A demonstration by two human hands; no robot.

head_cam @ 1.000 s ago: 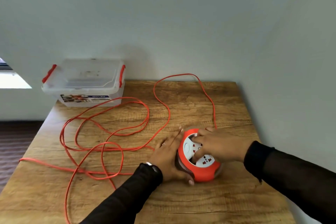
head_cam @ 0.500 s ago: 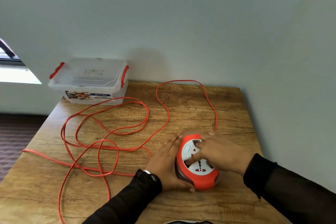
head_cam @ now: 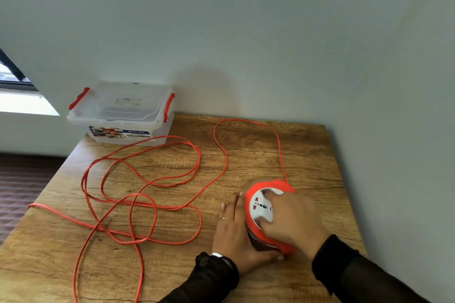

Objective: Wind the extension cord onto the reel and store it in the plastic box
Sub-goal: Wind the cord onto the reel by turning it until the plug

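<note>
On reel (head_cam: 256,226), right hand (head_cam: 293,221) lower.

A: Table (head_cam: 246,155)?
B: Wood grain, matt, brown.
A: Reel (head_cam: 256,229), cord (head_cam: 147,179)?
B: Smooth orange plastic; socket face white.
A: Box (head_cam: 118,115)?
B: Clear plastic, red clips.

A wooden table (head_cam: 258,152) stands against pale walls (head_cam: 221,19), window (head_cam: 14,76) at left.

One wooden table (head_cam: 246,150) carries one clear plastic box (head_cam: 123,115) at its far left corner, with two red latches. One orange extension cord (head_cam: 152,179) sprawls across the left half. One orange reel (head_cam: 263,206) sits near the right edge, under two hands.
</note>
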